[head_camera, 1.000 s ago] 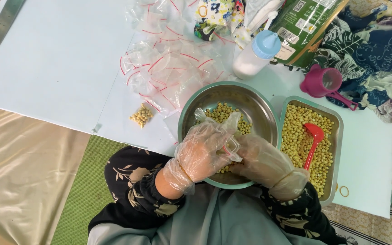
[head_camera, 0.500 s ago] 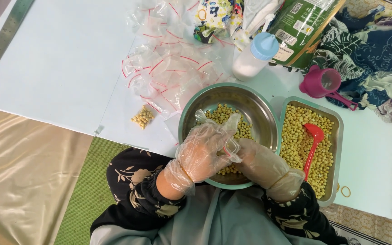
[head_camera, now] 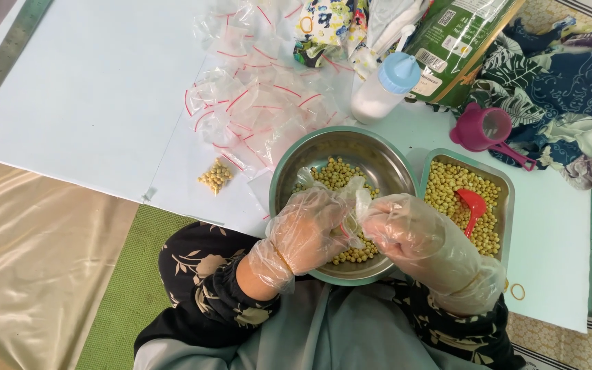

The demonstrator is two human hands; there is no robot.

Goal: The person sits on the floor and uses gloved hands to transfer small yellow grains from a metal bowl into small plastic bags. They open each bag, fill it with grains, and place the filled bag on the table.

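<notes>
Over the round metal bowl (head_camera: 351, 154) of yellow beans near the front edge of the surface (head_camera: 90, 96), the left hand (head_camera: 307, 229) pinches a small clear bag (head_camera: 361, 199) while the right hand (head_camera: 409, 233) is closed at its mouth. This looks like the filling or sealing step. Next would call for pressing the strip shut evenly, keeping the bag upright.

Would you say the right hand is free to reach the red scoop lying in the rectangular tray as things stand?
Probably yes, but not at once. The red scoop lies uncovered on the beans just beside the right hand, with nothing between them; however, that hand and the left hand seem busy holding a small clear bag over the round bowl.
</notes>
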